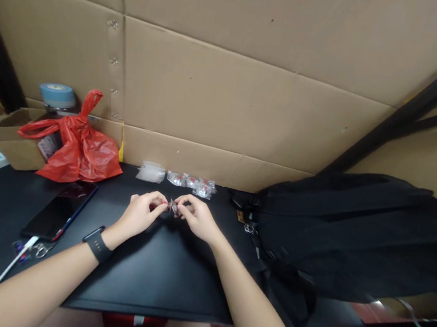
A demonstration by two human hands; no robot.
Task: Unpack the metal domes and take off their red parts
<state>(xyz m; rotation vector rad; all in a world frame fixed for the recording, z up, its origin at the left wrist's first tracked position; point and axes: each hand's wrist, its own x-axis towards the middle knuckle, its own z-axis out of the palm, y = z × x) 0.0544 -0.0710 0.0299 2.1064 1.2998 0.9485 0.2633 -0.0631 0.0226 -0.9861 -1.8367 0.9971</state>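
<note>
While the black backpack [356, 235] lies well to the right of the tied red bag [87, 156], whose contents are hidden, the open cardboard box [24, 149] sits at that bag's left. Right of the bag and nearer the person, the left hand [139, 214] and right hand [200, 218] face each other, fingertips closed in pinches on a small shiny item [173, 207] between them, equally near both, its long axis too small to tell.
</note>
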